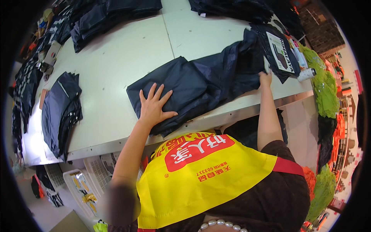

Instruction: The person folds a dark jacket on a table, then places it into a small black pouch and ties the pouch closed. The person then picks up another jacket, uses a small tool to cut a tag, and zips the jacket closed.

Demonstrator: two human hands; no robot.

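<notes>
Our left hand point(154, 106) lies palm down with fingers and thumb spread wide, pressing on the folded left part of a dark blue cloth point(222, 71) and gripping nothing. We have our right hand point(265, 79) at the cloth's other end, nearly closed, its fingers curled in on the edge, though we cannot see all the fingertips. Between our hands the cloth lies rumpled along the near edge of the white table point(104, 96), its far right corner reaching up toward a dark packet point(280, 54) with a white label. Just beside that packet we see a white cylinder point(306, 74), and beyond the table's right end a lime green pile point(326, 91). To our left, well apart from the cloth, sits a dark stack point(61, 110), and more dark piles point(112, 19) lie along the far side. We wear a yellow apron point(208, 166).
</notes>
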